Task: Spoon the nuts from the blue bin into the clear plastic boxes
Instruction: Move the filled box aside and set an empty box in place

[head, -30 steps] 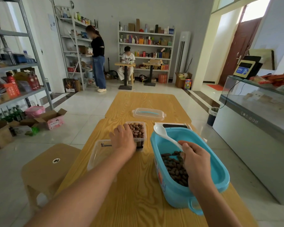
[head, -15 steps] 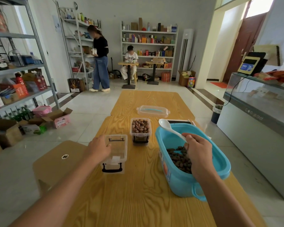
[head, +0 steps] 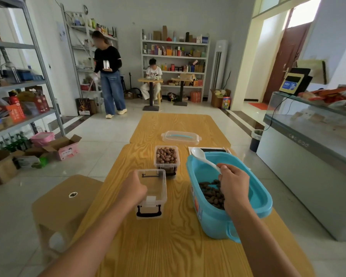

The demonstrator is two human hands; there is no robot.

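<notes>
Empty clear box [head: 153,191] gripped at its left wall by left hand [head: 132,190], just beside blue bin [head: 224,198]. White spoon [head: 205,159] pinched by right hand [head: 233,185] above nuts [head: 211,191]. Recommended: box steadied, bowl dipped deep, lifted level. Filled box [head: 166,156] behind.

A small shop, to judge by the white metal shelving unit [head: 175,56] stocked with boxes and bottles against the back wall and the grey steel rack [head: 18,84] of packaged goods on the left. Also a glass-topped display counter [head: 312,124] carrying a small payment terminal [head: 292,84], plus opened cardboard cartons [head: 66,146] on the tiled floor.
</notes>
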